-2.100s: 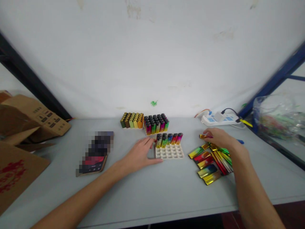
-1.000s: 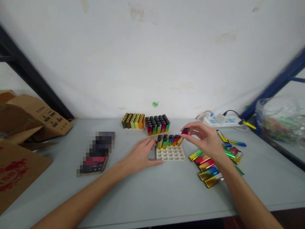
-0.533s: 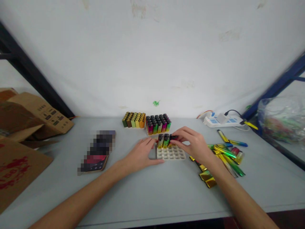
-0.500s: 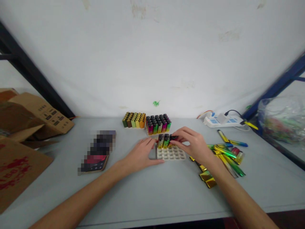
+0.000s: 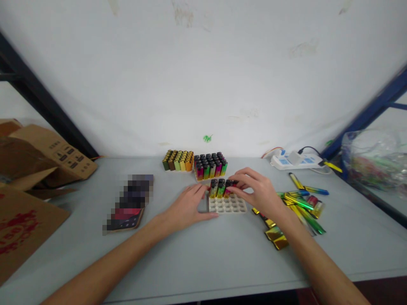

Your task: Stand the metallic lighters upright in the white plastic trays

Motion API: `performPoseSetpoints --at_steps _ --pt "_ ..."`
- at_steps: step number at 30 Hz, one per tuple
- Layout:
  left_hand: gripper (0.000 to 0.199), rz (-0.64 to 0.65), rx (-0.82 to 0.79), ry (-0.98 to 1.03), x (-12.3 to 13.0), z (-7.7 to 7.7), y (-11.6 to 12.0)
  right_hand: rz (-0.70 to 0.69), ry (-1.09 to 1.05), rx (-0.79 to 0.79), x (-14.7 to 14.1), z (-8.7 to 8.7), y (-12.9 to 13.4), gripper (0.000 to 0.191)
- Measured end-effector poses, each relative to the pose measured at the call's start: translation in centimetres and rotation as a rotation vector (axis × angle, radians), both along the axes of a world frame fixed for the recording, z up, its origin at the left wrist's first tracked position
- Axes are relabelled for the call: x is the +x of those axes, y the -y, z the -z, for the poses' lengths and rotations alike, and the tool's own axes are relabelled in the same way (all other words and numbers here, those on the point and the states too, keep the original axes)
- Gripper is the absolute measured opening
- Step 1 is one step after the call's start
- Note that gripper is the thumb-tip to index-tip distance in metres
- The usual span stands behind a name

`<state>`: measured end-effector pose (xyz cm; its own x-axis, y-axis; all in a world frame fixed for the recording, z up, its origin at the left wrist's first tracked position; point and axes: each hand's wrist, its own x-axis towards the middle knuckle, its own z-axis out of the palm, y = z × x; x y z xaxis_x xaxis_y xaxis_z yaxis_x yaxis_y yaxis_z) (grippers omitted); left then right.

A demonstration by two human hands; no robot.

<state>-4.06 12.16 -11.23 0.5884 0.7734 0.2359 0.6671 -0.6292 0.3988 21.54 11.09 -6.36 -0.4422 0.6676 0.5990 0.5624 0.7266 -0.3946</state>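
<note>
A white tray (image 5: 227, 205) with rows of square pockets lies in front of me, several black-topped lighters (image 5: 219, 189) upright in its back rows. My left hand (image 5: 187, 208) rests at the tray's left side, thumb and fingers spread apart, fingertips by the back left corner. At the back right of the tray, my right hand (image 5: 254, 188) pinches a dark-topped lighter (image 5: 234, 184), mostly hidden by the fingers. Behind the tray stand a full block of black-topped lighters (image 5: 211, 166) and a block of gold-topped lighters (image 5: 178, 161).
Loose shiny lighters and wrappers (image 5: 300, 206) lie to the right of my right hand. A phone (image 5: 132, 203) is on the left, with cardboard boxes (image 5: 60, 152) beyond it. A white power strip (image 5: 295, 161) sits at the back right, near a clear plastic bag (image 5: 375, 161).
The view has shifted slightly. Both hands keep nearly the same places, and the lighter at my right fingertips now stands more upright at the tray's back row.
</note>
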Motion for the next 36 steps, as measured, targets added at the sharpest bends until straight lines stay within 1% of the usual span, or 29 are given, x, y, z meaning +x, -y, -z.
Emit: performPoseSetpoints --at_steps 2,3,4,6,7,8,9,11,13,14,15,16,18,20,22,24,26,29,31,33,36 --pt "0.056 0.003 -0.011 -0.011 0.0 -0.2 0.0 0.051 -0.027 0.026 0.4 -0.5 0.0 0.018" --pt "0.057 0.004 -0.018 -0.016 0.0 -0.2 0.0 0.107 -0.035 0.054 0.8 -0.9 -0.1 0.018" --pt "0.057 0.006 -0.024 -0.019 0.0 -0.3 0.0 0.188 -0.040 0.092 1.5 -1.2 -0.4 0.019" --pt "0.058 0.005 -0.035 -0.020 0.0 -0.4 0.0 0.405 -0.033 0.166 3.6 -1.5 -1.1 0.023" --pt "0.059 0.004 -0.037 -0.019 0.0 -0.4 0.0 0.533 -0.013 0.182 5.1 -1.4 -1.6 0.024" --pt "0.060 0.003 -0.037 -0.017 0.0 -0.3 0.0 0.642 0.027 0.163 6.8 -1.1 -2.1 0.024" --pt "0.061 0.003 -0.034 -0.015 0.0 -0.2 -0.1 0.747 0.080 0.126 8.6 -0.7 -2.7 0.025" --pt "0.063 0.001 -0.028 -0.014 -0.1 0.0 -0.2 0.931 0.256 -0.011 12.6 0.7 -3.7 0.039" --pt "0.065 0.000 -0.023 -0.013 -0.1 0.1 -0.2 1.100 0.432 -0.247 16.0 2.4 -4.5 0.051" --pt "0.065 0.001 -0.022 -0.013 -0.1 0.2 -0.2 1.147 0.483 -0.361 17.4 3.1 -4.8 0.054" --pt "0.065 0.001 -0.023 -0.012 -0.1 0.2 -0.2 1.161 0.507 -0.425 18.5 3.8 -5.1 0.055" --pt "0.065 0.001 -0.024 -0.011 -0.2 0.2 -0.2 1.155 0.516 -0.469 19.2 4.3 -5.3 0.053" --pt "0.064 0.000 -0.028 -0.012 -0.2 0.1 -0.1 1.127 0.513 -0.487 19.8 4.9 -5.7 0.048" --pt "0.061 0.000 -0.029 -0.015 -0.1 0.1 -0.1 1.105 0.498 -0.458 19.5 5.1 -6.1 0.043" --pt "0.059 0.002 -0.023 -0.017 -0.1 0.0 -0.1 1.065 0.476 -0.427 18.6 5.0 -6.3 0.037" --pt "0.059 0.003 -0.014 -0.015 -0.1 0.0 -0.1 0.957 0.427 -0.393 17.3 4.4 -6.3 0.030" --pt "0.059 0.003 -0.010 -0.010 -0.1 0.1 -0.1 0.783 0.323 -0.322 15.6 3.6 -6.0 0.024" --pt "0.059 0.005 -0.011 -0.010 -0.2 0.2 -0.1 0.501 0.099 -0.123 12.3 1.9 -5.0 0.027" --pt "0.060 0.007 -0.005 -0.009 -0.2 0.2 0.0 0.361 0.047 -0.015 10.0 0.8 -4.1 0.026" --pt "0.060 0.008 -0.003 -0.008 -0.1 0.1 0.0 0.284 0.038 0.059 8.0 -0.1 -3.3 0.023" --pt "0.058 0.008 -0.010 -0.009 -0.1 0.1 -0.1 0.233 0.022 0.123 6.3 -0.9 -2.2 0.020"
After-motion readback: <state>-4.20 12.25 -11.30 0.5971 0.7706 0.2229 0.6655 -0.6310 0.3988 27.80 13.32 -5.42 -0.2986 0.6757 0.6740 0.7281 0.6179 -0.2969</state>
